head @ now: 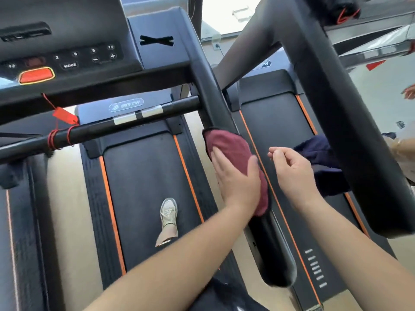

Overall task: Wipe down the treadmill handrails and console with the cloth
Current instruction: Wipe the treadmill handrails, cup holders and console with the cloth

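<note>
A maroon cloth (226, 143) lies draped over the treadmill's right handrail (211, 90), a thick black bar running from the console down toward me. My left hand (235, 176) presses flat on the cloth, fingers spread over it and thumb wrapped on the rail's right side. My right hand (289, 167) hovers just to the right of the rail, fingers loosely curled, holding nothing. The console (67, 57) with its buttons and orange-red stop key sits at the upper left. A black crossbar (101, 129) with silver sensor plates runs below it.
A second treadmill's thick black handrail (336, 113) stands close on the right, with a dark blue cloth (318, 153) beside it. Another person's hands (408, 93) show at the right edge. My foot in a beige shoe (168, 215) stands on the belt. A red tag (65, 115) hangs from the console.
</note>
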`<action>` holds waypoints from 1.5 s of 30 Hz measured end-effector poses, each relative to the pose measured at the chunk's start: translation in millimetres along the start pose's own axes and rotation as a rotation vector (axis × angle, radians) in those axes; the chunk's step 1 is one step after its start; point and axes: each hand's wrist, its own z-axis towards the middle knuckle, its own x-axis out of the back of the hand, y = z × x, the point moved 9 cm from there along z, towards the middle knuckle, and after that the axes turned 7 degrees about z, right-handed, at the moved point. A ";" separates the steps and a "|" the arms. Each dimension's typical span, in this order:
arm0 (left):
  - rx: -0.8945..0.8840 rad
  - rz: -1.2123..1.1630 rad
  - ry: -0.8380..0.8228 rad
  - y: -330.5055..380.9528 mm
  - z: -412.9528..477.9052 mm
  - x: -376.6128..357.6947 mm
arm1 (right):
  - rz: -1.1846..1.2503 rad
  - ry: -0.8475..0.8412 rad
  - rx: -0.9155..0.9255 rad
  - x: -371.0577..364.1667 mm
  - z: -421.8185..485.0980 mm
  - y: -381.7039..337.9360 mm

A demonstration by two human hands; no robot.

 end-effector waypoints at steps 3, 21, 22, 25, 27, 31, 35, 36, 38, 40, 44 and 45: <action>0.011 -0.010 -0.084 -25.5 -60.4 -12.5 | -0.001 0.004 -0.021 7.0 -9.4 10.5; -0.747 0.653 -0.034 -12.6 -137.9 -38.4 | 0.020 0.090 0.001 52.9 -64.2 25.4; -0.843 0.677 -0.068 -18.9 -158.8 -41.3 | 0.006 0.085 -0.003 52.3 -63.5 24.4; -1.160 0.737 -0.238 -26.8 -188.3 -45.4 | -0.061 0.045 0.001 46.2 -61.3 22.3; -1.315 0.781 -0.334 -22.3 -170.3 -38.1 | -0.079 0.031 0.013 42.8 -59.7 19.3; -1.108 0.862 -0.271 6.3 -81.4 -13.0 | -0.059 0.017 0.066 31.3 -59.2 6.5; -0.904 0.635 -0.318 22.6 -64.4 -10.0 | -0.032 -0.095 0.109 -8.6 -72.1 -9.1; -0.944 0.533 -0.341 27.9 -64.1 -2.1 | -0.044 -0.144 0.113 -23.3 -76.1 -9.2; -1.055 0.438 -0.282 34.7 -52.0 25.8 | -0.173 -0.208 0.142 -52.6 -82.5 -7.6; -1.067 0.478 -0.168 35.7 -31.9 55.3 | -0.432 -0.197 0.172 -73.3 -80.6 -5.6; -0.950 0.525 0.006 40.4 14.4 107.1 | -0.700 -0.135 0.126 -91.6 -45.0 -16.6; -0.951 0.546 0.019 47.4 27.1 116.1 | -0.704 -0.140 0.117 -96.9 -31.0 -23.1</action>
